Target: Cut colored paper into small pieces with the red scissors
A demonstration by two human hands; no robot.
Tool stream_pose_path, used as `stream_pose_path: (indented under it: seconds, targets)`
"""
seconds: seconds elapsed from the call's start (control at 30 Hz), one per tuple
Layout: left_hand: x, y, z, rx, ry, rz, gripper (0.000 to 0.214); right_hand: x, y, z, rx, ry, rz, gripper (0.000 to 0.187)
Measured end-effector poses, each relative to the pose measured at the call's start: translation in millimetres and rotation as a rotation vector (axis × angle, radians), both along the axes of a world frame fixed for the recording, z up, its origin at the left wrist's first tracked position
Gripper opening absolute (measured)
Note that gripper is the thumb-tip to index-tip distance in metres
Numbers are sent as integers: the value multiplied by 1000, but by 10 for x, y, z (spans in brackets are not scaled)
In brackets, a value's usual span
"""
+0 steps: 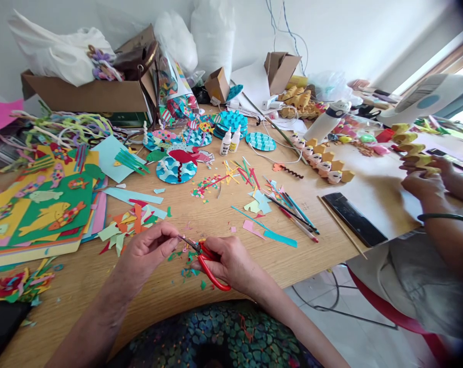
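From my end, the biggest thing I see is a white wall [250, 30], with a slanting window edge at the far right. Below it spreads the wood-grained worktop [365, 174], busy with paper and craft pieces; past its near right edge I get pale floor tiles [311, 301]. At the back left sits a cardboard box [89, 97] with a white plastic bag [62, 46] on it. Back right, a white appliance [426, 97] carries a grey panel whose print I cannot read. Left of me lies a stack of coloured paper [83, 209] topped with fish cut-outs.

A co-worker's hands [425, 186], one wrist in a dark bangle, hold a yellow egg-carton strip [412, 147] at the right. A black phone [354, 219] lies face up nearer me.

My left hand [150, 248] reaches in low over the worktop, thumb and forefinger pinched together. My right hand [227, 260] is curled through the red handles of the scissors [215, 276] — these point up and left, blades almost together, tips at the left fingertips. Two white bottles [230, 143] stand mid-worktop, their labels too small to read. Smallest is a pinkish sliver [180, 237] — caught in the left pinch, beside the blade tips.
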State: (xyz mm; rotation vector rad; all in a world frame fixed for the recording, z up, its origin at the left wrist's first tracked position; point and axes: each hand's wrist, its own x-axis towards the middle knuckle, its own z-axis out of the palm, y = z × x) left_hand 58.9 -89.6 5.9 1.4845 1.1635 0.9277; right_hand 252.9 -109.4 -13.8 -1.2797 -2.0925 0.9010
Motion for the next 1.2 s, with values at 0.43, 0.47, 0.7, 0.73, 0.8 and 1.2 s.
stream_pose_path:
  seconds: [0.43, 0.47, 0.7, 0.73, 0.8, 1.2]
  targets:
    - [-45, -22, -29, -52, -26, -21, 8, 0, -11, -11, 6, -7, 5, 41]
    - [-48, -20, -26, -47, -12, -29, 9, 0, -11, -9, 6, -7, 5, 41]
    - [-46, 16, 41, 10, 48, -116, 10, -7, -18, 30, 1, 0, 17, 37]
    - [-45, 19, 52, 12, 53, -126, 11, -6, -18, 32, -1, -3, 22, 37]
    - [-45, 21, 69, 14, 62, -135, 11, -1, -19, 30, -5, -11, 30, 38]
    - [-101, 25, 122, 5, 168, -173, 12, 27, -9, 18, -8, -24, 90, 41]
